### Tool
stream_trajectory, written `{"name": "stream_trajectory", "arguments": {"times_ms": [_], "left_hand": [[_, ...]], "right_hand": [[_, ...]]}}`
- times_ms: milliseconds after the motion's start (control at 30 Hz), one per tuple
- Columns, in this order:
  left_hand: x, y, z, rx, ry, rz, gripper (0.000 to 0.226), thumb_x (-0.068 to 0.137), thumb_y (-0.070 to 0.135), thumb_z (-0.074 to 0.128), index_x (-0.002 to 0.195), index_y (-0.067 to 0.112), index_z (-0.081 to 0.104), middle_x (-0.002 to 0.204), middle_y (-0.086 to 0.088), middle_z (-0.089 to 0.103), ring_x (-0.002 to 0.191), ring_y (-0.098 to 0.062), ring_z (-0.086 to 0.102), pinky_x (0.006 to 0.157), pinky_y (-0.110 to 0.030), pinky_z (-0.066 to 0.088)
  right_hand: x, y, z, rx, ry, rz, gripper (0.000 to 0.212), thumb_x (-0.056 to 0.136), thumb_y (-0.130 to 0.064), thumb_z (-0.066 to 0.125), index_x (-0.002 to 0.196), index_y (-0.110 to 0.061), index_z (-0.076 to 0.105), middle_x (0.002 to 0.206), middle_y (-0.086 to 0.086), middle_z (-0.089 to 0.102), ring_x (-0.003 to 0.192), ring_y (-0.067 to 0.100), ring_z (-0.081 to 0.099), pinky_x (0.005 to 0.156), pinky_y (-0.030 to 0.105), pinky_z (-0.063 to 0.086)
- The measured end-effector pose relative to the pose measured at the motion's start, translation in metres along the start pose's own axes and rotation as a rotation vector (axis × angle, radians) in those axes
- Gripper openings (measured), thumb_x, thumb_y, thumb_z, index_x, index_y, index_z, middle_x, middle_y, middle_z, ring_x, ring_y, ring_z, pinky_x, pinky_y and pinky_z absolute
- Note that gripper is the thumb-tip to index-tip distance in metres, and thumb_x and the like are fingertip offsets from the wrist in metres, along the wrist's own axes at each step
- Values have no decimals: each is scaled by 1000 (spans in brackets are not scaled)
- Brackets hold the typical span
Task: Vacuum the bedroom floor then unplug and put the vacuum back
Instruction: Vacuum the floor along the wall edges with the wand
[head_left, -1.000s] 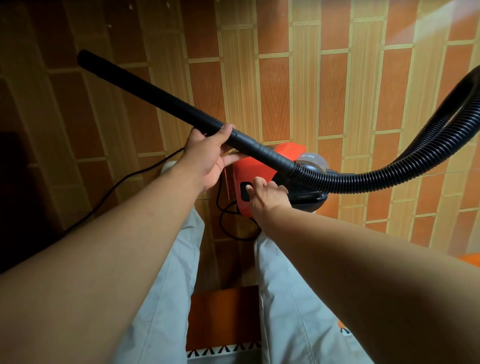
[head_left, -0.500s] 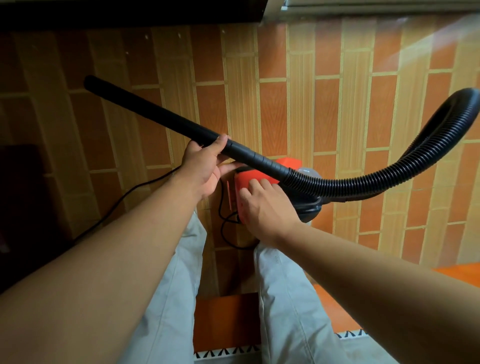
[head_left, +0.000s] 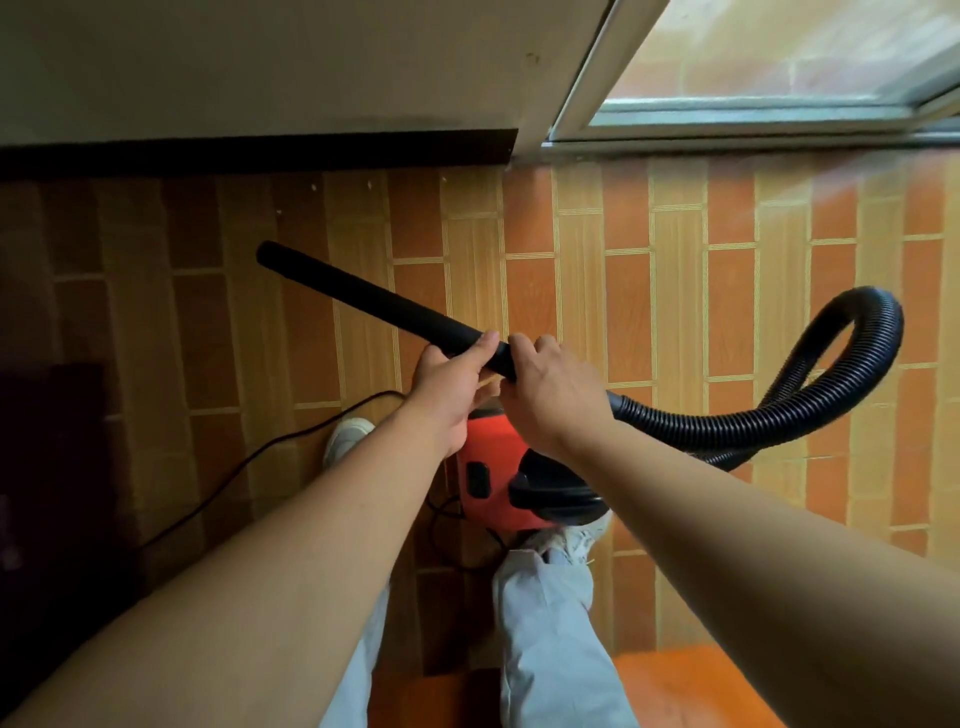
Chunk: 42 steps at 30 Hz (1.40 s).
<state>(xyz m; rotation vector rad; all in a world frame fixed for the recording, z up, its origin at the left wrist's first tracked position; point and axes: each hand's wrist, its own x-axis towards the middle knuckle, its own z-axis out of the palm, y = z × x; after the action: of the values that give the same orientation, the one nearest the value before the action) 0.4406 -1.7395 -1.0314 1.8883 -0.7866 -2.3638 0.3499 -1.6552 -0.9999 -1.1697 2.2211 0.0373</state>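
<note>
Both hands grip the black wand (head_left: 374, 299) in the head view. Left hand (head_left: 447, 389) is curled round it from below, thumb on top. Right hand (head_left: 550, 395) is clamped just behind, touching the left, near where the wand meets the ribbed hose (head_left: 753, 421). Wand tip points up-left toward the dark baseboard (head_left: 260, 150). Hose loops out right and runs back down to the red vacuum body (head_left: 488, 483), which sits on the tiled floor (head_left: 675, 312) between the two shoes. Black cord (head_left: 260, 457) trails left across the tiles. Glazed frame (head_left: 727, 104) at top right.
</note>
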Motion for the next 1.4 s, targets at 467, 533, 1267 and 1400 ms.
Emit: {"name": "stream_trajectory", "arguments": {"times_ms": [467,533,1267,1400], "left_hand": [[-11,15,94,-117,66,-47,31,107,18,47,138,11,44,127,-15,60,101,-30,69,81,-48,60],[-15,14,111,-120,85,-63,33,107,18,46,139,11,42,123,-14,62,101,-30,69,81,-47,60],[96,9,151,15,35,-111,29,108,19,45,134,9,49,116,-17,68,86,-24,72,67,-38,63],[122,10,132,32,38,-147,28,107,19,47,133,10,51,115,-17,69,79,-21,71,68,-38,63]], "right_hand": [[2,116,-56,-53,-133,90,51,97,-68,38,98,-18,45,73,-3,46,70,23,56,60,35,45],[-1,127,-61,-50,-155,75,51,98,-68,34,98,-18,43,72,-3,45,68,22,55,59,35,45],[84,151,-8,-19,-135,222,41,105,-55,29,97,-16,39,82,4,50,74,28,52,63,38,41],[107,135,7,11,-187,262,43,105,-55,30,98,-14,41,82,3,49,77,28,52,66,37,42]]}}
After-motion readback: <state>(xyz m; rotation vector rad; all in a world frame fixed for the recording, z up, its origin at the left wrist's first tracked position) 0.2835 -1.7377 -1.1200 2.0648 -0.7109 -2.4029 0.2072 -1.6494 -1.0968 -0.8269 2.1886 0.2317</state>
